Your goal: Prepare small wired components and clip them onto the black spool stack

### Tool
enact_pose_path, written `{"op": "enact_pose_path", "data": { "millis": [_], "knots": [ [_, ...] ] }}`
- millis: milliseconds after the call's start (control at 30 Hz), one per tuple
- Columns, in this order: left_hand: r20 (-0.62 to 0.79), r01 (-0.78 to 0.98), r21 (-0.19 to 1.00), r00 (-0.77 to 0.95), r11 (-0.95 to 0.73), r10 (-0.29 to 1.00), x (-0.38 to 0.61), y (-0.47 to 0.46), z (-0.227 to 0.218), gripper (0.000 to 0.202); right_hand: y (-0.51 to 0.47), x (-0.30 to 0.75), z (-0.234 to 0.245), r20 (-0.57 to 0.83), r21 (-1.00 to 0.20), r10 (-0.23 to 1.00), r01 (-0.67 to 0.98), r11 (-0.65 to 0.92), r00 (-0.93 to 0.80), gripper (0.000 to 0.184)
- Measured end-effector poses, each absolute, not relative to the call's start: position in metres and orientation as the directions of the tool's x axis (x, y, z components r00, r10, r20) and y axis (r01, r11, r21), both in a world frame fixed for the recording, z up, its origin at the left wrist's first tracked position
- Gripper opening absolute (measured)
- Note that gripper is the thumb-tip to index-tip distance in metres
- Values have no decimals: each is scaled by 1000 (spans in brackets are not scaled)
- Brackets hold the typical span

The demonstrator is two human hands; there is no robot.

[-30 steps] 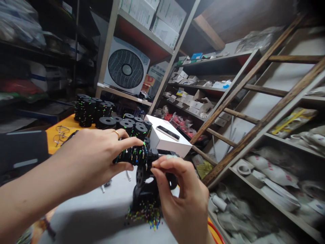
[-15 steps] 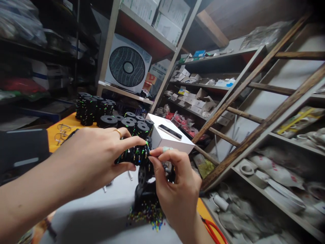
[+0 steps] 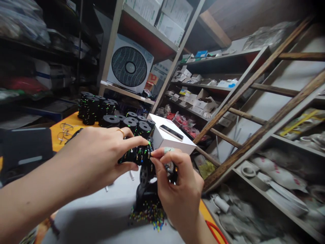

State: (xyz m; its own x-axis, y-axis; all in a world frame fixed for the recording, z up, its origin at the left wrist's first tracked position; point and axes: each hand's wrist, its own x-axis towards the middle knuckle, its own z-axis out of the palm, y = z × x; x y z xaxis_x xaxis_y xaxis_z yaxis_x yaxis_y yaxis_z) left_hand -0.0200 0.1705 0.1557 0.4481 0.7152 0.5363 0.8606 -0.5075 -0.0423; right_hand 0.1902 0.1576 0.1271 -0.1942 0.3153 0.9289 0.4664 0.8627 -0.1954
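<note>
My left hand (image 3: 99, 156) grips a black round disc (image 3: 135, 155) studded with small coloured pins, thumb under it and fingers over its top. My right hand (image 3: 176, 184) is pinched at the disc's right edge, fingertips pressed together on something too small to make out. Just below the disc stands a black holder (image 3: 146, 189) with a perforated round plate. Loose coloured pins (image 3: 148, 215) lie scattered at its foot on the grey mat (image 3: 101, 217).
Stacks of black discs (image 3: 109, 113) stand behind on the orange table (image 3: 68, 122). A white box (image 3: 172, 140) with a phone (image 3: 171, 132) on it sits to the right. Glasses (image 3: 63, 132) lie at left. Shelves, a fan (image 3: 130, 67) and a wooden ladder (image 3: 256, 101) surround the table.
My right hand rose from beside the holder to the disc's right edge and closed into a pinch there. My left hand kept its grip on the disc.
</note>
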Motion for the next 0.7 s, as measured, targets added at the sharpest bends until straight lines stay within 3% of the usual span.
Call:
{"op": "enact_pose_path", "data": {
  "millis": [500, 700],
  "knots": [
    [540, 852, -71, 470, -518, 698, -18, 171, 157, 43, 164, 197, 128, 915, 47, 162, 497, 866, -370, 35],
    [573, 853, -77, 462, -517, 677, -17, 171, 157, 45, 162, 196, 132, 876, 240, 66, 551, 799, -478, 29]
  ]
}}
